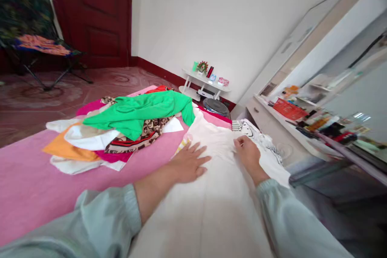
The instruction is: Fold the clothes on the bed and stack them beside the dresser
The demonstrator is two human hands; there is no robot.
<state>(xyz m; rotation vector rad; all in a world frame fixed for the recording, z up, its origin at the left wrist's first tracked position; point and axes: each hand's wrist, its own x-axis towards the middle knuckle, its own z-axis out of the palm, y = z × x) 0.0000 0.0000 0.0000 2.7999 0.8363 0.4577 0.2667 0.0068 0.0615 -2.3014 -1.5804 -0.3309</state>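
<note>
A long white garment [208,193] lies stretched out on the bed in front of me, with a faint crease or seam down its middle. My left hand [189,163] rests flat on its upper left part, fingers spread. At the garment's right edge, my right hand [248,155] is closed, its fingers curled and pinching the cloth there. Small wrinkles run across the fabric between both hands. Just beyond my right hand lies a white printed shirt [266,149] with black drawings.
Left of the garment, a clothes pile topped by a green shirt [151,109] sits on the pink bedspread [148,175]. A dressing table [269,125] with a red basket [289,109] stands at right. Beyond the bed are a small white shelf [205,80] and a folding chair [36,40].
</note>
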